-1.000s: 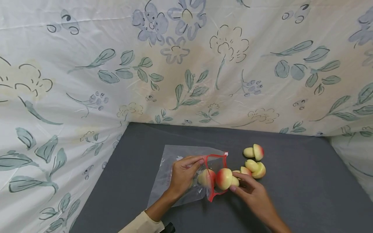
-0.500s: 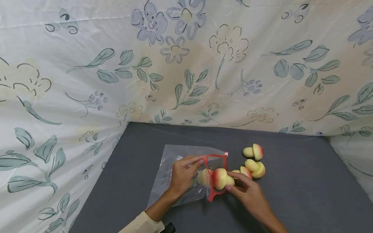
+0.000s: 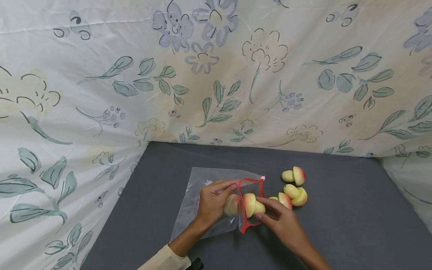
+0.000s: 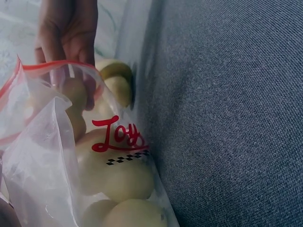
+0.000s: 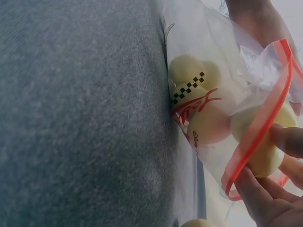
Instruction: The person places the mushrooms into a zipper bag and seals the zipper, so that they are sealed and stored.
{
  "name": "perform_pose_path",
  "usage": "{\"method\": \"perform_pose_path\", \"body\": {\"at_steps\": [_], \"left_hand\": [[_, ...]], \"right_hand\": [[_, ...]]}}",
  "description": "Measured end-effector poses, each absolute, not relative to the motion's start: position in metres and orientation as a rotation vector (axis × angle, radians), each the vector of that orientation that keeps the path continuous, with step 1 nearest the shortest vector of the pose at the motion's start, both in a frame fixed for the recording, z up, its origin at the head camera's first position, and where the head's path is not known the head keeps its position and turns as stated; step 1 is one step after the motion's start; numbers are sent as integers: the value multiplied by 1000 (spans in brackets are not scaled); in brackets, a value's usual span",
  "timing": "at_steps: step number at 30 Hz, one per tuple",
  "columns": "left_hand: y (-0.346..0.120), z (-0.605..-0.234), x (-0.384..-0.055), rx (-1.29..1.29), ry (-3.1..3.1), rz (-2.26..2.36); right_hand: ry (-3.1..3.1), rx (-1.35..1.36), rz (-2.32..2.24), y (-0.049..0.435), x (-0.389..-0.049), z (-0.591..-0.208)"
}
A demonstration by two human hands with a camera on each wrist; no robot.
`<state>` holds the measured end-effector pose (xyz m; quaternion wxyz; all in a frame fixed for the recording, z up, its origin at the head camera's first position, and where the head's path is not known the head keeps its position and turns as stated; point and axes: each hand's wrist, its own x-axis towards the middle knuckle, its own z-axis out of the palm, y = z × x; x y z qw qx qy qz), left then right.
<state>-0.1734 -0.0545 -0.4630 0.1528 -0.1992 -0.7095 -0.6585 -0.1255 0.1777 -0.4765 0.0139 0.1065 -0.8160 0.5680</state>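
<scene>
My left hand pinches the upper rim of a clear zip bag with a red zip edge, keeping its mouth apart. Between thumb and fingers my right hand grips a toy mushroom, pale yellow with a red-tinted cap. The cap is inside the bag's mouth, and the fingertips are at the red edge. Through the plastic, several more mushrooms show deeper in the bag. Red lettering and a black checkered strip are printed on it. In the left wrist view, the left hand is mostly out of frame.
Beyond my right hand, three more toy mushrooms lie on the dark grey cloth: a far one, a middle one and a nearer one partly behind the fingers. A floral curtain hangs behind and at the sides.
My right hand has moved left, carrying the mushroom from in front of the bag's mouth into it. The left hand stays at the rim.
</scene>
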Motion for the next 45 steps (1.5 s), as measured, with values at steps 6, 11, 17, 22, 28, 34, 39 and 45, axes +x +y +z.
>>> {"method": "perform_pose_path", "body": {"at_steps": [6, 11, 17, 22, 28, 34, 39, 45], "left_hand": [[-55, -464, -174, -572, -2026, -1863], [-54, -463, -174, -562, -2022, -1865], [-54, -462, -174, -561, -2029, -1868], [-54, -462, -174, -568, -2033, -1885], [-54, -461, -174, -546, -2054, -1891], [-53, -461, -173, -552, -2041, -1874], [-53, -461, -174, -562, -2037, -1874], [-54, -462, -175, -571, -2024, -1874]], "right_hand": [[-2526, 336, 1796, 173, -129, -475], [-2486, 346, 1857, 169, -131, -475], [-2434, 380, 1956, 166, -130, -474], [-2369, 419, 2010, 165, -130, -474], [-2331, 525, 2010, 167, -131, -474], [-2317, 595, 2018, 167, -130, -472], [-2293, 595, 1981, 170, -129, -472], [-2294, 519, 1989, 176, -127, -471]]}}
